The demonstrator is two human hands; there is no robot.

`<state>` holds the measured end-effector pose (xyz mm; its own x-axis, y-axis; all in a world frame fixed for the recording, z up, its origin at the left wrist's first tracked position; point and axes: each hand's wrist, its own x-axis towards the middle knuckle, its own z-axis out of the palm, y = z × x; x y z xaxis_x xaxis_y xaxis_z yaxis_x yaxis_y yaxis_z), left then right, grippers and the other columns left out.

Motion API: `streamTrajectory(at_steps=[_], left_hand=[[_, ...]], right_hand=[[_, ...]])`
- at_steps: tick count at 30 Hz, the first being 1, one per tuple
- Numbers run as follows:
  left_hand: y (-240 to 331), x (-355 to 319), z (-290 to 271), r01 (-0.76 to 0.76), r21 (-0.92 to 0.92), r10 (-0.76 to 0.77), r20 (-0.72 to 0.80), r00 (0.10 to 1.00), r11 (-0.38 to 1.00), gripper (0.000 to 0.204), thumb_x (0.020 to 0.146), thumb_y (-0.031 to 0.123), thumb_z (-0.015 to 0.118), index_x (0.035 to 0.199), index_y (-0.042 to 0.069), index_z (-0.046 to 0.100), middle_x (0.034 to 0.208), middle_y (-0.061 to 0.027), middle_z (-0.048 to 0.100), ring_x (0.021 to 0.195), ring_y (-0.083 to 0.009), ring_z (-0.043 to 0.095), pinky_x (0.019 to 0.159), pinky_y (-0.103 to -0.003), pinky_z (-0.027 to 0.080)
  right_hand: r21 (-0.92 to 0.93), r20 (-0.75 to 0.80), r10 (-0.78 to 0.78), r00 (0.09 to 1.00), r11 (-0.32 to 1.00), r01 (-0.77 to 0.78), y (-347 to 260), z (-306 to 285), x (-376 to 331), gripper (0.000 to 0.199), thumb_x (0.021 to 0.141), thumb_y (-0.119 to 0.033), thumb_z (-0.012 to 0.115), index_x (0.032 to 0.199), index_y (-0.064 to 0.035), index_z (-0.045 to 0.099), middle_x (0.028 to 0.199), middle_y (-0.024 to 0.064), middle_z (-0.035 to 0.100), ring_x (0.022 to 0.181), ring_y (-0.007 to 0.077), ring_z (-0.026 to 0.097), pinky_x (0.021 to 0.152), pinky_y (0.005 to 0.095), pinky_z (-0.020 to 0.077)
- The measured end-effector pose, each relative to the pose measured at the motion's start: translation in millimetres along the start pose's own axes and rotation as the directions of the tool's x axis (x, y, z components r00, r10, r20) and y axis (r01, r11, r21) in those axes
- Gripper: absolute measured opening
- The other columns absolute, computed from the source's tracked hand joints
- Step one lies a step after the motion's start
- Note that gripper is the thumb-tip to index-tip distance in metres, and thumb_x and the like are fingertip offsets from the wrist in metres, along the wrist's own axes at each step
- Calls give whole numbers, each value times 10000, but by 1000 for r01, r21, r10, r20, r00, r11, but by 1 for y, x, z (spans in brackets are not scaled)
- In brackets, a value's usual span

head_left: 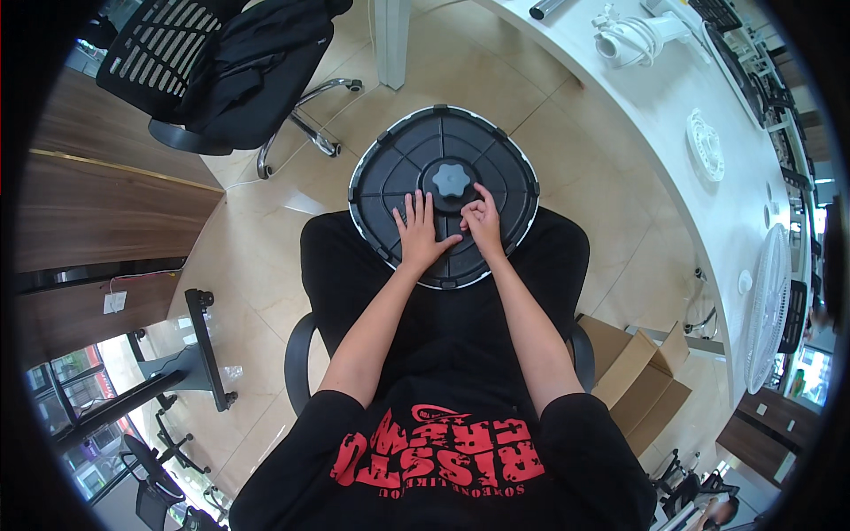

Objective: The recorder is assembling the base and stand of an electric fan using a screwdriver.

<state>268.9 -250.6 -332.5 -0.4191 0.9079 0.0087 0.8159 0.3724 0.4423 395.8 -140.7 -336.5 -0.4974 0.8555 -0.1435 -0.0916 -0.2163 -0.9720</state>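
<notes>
A round black plate (403, 159) with a ribbed face and a thin white rim lies across my lap; it looks like the underside of a fan base. At its centre is a grey lobed knob (451, 180). My left hand (420, 237) rests flat on the plate, just below and left of the knob, with its fingers spread. To the right of the knob is my right hand (482, 223), its index finger reaching out beside it and the other fingers loosely bent. Nothing shows in either hand. Whether the right fingertip touches the knob, I cannot tell.
On the curved white desk (660, 115) at right are a white fan motor with coiled cable (630, 40), a white slotted plastic part (706, 146) and a fan grille (768, 310). An open cardboard box (642, 380) stands on the right. A black chair (257, 71) is at far left.
</notes>
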Motion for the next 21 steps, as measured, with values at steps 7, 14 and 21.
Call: streamTrajectory(at_steps=[7,14,21], left_hand=[[-2,-2,1,-3,2,3,26,1000,1000,1254,706,707,731,1581,-8,186,1649,-224,175,1543,-396,78,1183,-651,20],[-1,2,0,-13,0,13,4,1000,1000,1235,717,706,720,1580,-4,194,1647,-218,182,1543,-392,75,1181,-658,25],[-2,-1,2,-9,3,9,20,1000,1000,1245,711,713,722,1580,-3,192,1649,-216,180,1545,-389,71,1183,-654,17]], right_hand=[[-7,24,-3,1000,1000,3,1,3,-2,568,913,9,624,1441,-25,419,817,35,612,621,72,586,552,209,491],[6,13,66,998,998,-66,5,-3,5,418,909,-1,627,1306,-16,500,816,36,616,610,67,584,540,203,472],[13,72,55,996,998,-56,-3,2,-1,725,897,24,617,1545,-74,307,828,48,623,616,71,580,554,212,489]])
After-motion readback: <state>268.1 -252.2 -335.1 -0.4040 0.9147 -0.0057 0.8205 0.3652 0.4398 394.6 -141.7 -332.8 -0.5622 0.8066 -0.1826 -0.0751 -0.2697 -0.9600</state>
